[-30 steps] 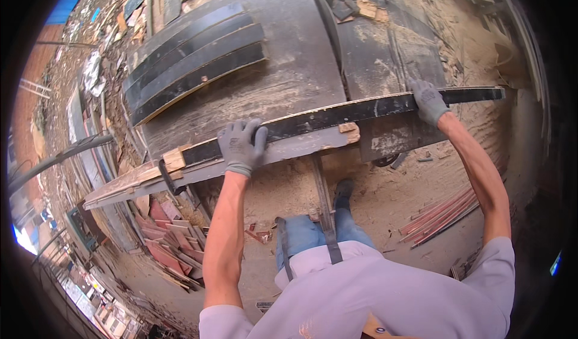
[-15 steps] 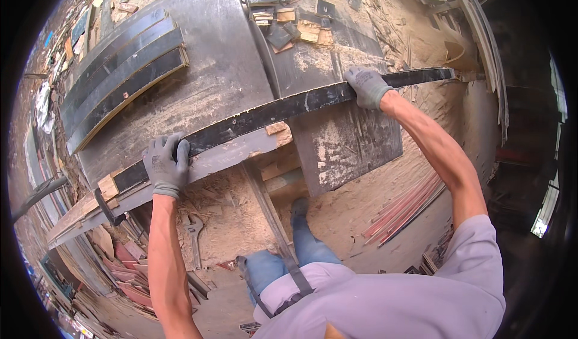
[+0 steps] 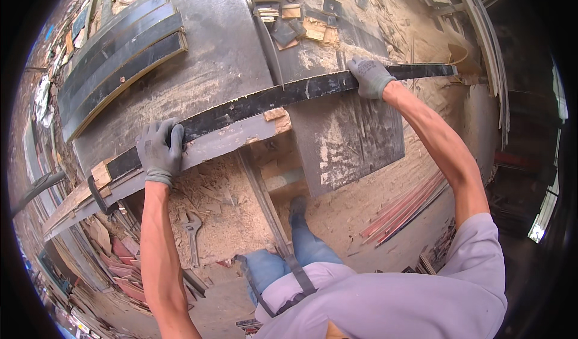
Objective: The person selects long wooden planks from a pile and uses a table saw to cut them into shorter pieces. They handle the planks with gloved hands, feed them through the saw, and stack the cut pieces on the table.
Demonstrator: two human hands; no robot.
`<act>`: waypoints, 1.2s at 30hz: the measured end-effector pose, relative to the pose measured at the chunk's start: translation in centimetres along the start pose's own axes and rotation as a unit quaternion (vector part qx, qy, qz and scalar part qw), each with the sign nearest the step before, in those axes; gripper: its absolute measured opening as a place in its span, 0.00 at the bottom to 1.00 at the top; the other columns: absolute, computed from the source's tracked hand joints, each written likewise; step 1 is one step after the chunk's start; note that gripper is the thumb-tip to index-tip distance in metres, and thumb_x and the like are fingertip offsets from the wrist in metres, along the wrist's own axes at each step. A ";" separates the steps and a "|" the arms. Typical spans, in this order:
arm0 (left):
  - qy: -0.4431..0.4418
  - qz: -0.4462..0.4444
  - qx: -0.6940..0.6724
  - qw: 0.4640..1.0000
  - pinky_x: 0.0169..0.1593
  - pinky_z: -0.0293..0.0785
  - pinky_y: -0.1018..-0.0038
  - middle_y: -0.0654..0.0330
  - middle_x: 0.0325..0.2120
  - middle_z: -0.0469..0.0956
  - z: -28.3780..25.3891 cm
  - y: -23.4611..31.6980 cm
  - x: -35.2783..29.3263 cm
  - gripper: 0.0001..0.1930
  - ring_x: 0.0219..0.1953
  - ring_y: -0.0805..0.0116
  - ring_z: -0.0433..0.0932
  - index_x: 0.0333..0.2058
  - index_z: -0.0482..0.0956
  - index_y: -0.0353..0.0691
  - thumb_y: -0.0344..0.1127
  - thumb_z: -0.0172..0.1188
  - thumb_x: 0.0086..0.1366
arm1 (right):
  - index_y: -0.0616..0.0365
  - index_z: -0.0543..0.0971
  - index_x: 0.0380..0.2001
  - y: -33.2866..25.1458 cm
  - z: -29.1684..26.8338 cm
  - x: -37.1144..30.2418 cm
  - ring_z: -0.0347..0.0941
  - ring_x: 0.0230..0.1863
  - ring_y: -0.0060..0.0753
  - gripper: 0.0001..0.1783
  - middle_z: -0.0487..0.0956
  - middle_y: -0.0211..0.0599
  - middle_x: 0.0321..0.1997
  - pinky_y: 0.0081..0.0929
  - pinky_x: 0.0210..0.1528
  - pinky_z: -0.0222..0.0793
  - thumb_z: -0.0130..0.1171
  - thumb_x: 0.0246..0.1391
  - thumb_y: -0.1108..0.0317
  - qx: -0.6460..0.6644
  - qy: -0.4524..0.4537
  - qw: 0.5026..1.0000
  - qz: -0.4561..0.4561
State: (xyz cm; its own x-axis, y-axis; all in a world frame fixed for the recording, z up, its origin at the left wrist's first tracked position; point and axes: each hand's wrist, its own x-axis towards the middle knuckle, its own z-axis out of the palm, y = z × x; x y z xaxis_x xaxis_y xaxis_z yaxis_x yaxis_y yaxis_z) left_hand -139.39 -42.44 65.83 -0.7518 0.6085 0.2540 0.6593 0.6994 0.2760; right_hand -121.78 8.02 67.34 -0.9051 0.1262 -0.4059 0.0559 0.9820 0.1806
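A long, narrow black board (image 3: 271,98) lies across the near edge of a dusty grey saw table (image 3: 223,56). My left hand (image 3: 159,151), in a grey glove, grips the board near its left end. My right hand (image 3: 368,77), also gloved, grips it toward the right end, which juts out past the table. A pale wooden strip (image 3: 229,139) runs along the table edge just under the board.
A stack of dark boards (image 3: 114,56) rests on the table's far left. Small offcuts (image 3: 298,23) lie at the far end. Sawdust covers the floor, with a wrench (image 3: 192,230) beside my leg and reddish strips (image 3: 403,209) to the right.
The view has swung so the table and board sit further right and higher. Both hands keep their grip on the black board, which has shifted slightly along the table edge.
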 end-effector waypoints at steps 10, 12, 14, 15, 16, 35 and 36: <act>0.040 0.005 0.027 0.999 0.48 0.72 0.57 0.58 0.37 0.83 1.5 -0.6 0.7 0.13 0.44 0.52 0.80 0.41 0.86 0.51 0.50 0.59 0.70 | 0.64 0.78 0.47 0.1 1.6 -0.6 0.78 0.56 0.58 0.21 0.81 0.56 0.51 0.44 0.58 0.76 0.60 0.46 0.77 0.071 0.041 0.995 0.055; 0.048 -0.008 0.038 0.998 0.48 0.73 0.56 0.57 0.37 0.83 1.3 -1.3 -0.2 0.13 0.44 0.52 0.80 0.40 0.86 0.51 0.51 0.59 0.70 | 0.67 0.77 0.47 -1.8 1.0 -2.3 0.79 0.55 0.57 0.20 0.81 0.58 0.50 0.43 0.58 0.76 0.58 0.47 0.79 0.062 -0.015 0.997 0.037; 0.039 -0.011 0.039 0.998 0.48 0.73 0.56 0.57 0.37 0.82 1.1 -0.9 -0.1 0.14 0.45 0.52 0.79 0.41 0.86 0.51 0.51 0.60 0.70 | 0.68 0.74 0.52 -2.1 2.4 -5.0 0.76 0.58 0.54 0.24 0.77 0.55 0.54 0.42 0.62 0.73 0.58 0.48 0.79 0.047 -0.045 0.997 0.052; 0.033 -0.008 0.037 0.999 0.48 0.73 0.56 0.57 0.37 0.82 1.0 -0.4 0.1 0.14 0.45 0.51 0.79 0.41 0.86 0.51 0.52 0.60 0.70 | 0.67 0.74 0.50 -0.7 5.1 -6.5 0.75 0.58 0.54 0.23 0.77 0.55 0.53 0.42 0.61 0.73 0.58 0.47 0.79 0.084 -0.009 0.996 0.037; 0.023 -0.007 0.039 0.999 0.49 0.73 0.56 0.56 0.38 0.82 1.1 -0.2 0.4 0.15 0.45 0.51 0.79 0.41 0.86 0.51 0.52 0.59 0.70 | 0.65 0.74 0.49 -0.1 6.1 -8.1 0.75 0.57 0.55 0.23 0.77 0.54 0.50 0.44 0.58 0.73 0.60 0.46 0.78 0.105 0.033 0.994 0.005; -0.472 -0.019 -0.052 0.880 0.62 0.70 0.55 0.43 0.52 0.77 -3.4 -3.2 10.7 0.41 0.58 0.43 0.74 0.57 0.77 0.41 0.67 0.69 0.55 | 0.57 0.76 0.47 -1.9 -6.8 -8.2 0.79 0.41 0.60 0.37 0.81 0.51 0.38 0.52 0.47 0.76 0.79 0.34 0.53 0.390 -0.067 0.891 0.221; -0.511 -0.016 -0.049 0.858 0.63 0.70 0.55 0.43 0.53 0.76 -3.2 -3.3 10.9 0.42 0.59 0.43 0.73 0.57 0.77 0.41 0.68 0.70 0.53 | 0.57 0.76 0.47 -1.7 -7.4 -7.1 0.79 0.41 0.60 0.37 0.81 0.51 0.38 0.52 0.47 0.76 0.79 0.33 0.53 0.401 -0.073 0.885 0.223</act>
State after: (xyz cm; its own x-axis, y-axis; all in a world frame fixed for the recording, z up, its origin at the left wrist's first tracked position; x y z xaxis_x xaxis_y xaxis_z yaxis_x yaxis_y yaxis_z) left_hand -149.72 -39.28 70.62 -0.3512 0.6358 -0.6873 0.5988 0.7169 0.3572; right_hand -118.58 4.42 76.54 -0.6571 0.4863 -0.5759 0.7283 0.6066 -0.3188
